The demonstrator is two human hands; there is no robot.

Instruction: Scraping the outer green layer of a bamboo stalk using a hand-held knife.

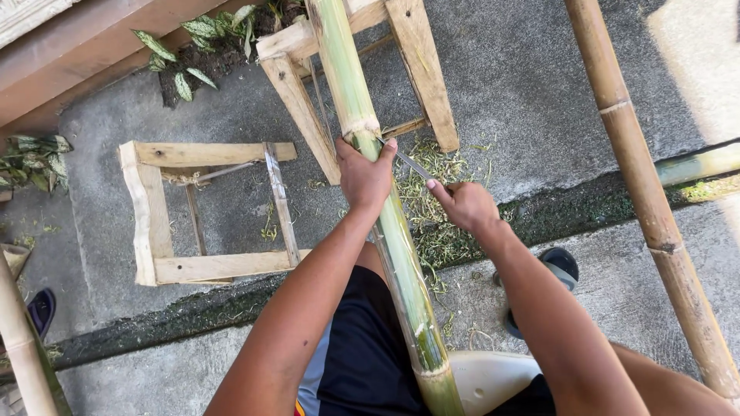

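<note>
Green bamboo pole (401,254) gripped by left hand (364,176) | right hand (466,206) holds knife (408,162) against it

We cannot see the handle of the knife (408,162); the right hand (465,206) covers it. The green bamboo pole (401,254) is cut off at the top and bottom edges. The palm of the left hand (364,176) is hidden against this pole. The brown bamboo pole (647,192) leaves the picture at both ends. The sandal (559,266) is partly behind our right forearm.

Bright, even daylight; soft shadows; sharp focus; sunlit glare top right.
</note>
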